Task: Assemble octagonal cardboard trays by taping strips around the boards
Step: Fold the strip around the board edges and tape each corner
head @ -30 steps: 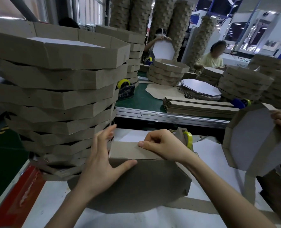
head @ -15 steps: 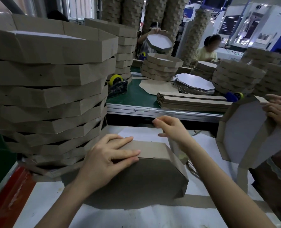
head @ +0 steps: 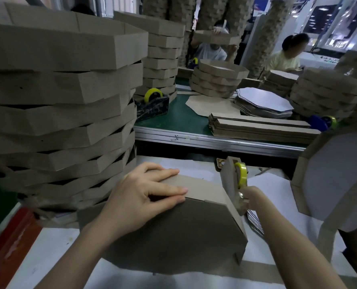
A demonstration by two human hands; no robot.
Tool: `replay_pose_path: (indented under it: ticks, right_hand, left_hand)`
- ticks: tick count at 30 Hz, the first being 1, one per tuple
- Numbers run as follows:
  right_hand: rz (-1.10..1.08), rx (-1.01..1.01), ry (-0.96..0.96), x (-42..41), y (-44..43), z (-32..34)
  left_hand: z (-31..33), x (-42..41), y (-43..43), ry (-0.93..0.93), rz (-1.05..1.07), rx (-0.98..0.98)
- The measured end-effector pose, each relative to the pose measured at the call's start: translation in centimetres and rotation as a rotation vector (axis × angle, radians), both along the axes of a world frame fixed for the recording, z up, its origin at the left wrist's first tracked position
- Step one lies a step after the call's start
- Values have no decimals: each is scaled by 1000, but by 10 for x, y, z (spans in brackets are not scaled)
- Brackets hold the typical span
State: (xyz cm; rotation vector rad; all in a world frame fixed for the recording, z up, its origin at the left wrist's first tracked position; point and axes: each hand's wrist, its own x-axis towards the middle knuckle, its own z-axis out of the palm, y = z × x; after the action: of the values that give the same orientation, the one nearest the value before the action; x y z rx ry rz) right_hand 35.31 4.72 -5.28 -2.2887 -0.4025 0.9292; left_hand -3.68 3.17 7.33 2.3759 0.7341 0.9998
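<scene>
Here: left hand (head: 144,197) atop tray (head: 173,236), right hand (head: 254,200) just beside.

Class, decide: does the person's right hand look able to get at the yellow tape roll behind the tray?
Probably yes: the right hand is just below the yellow tape roll, with nothing between them.

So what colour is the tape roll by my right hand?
Yellow: the tape roll by the right hand, head view.
</scene>
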Motion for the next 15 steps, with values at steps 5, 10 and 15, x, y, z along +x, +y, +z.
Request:
replay_pose_path:
  ticks: [5,10,15]
  right_hand:
    - [-36,-51,2,20,16,-20]
    - [-154,62,67,28,25,-33]
    - [-362,272,70,24,10,-43]
  left_hand:
    - [-1,9,8,1,0,-3]
    - [-1,16,11,11,20,6]
    - [-1,18,11,7,36,16]
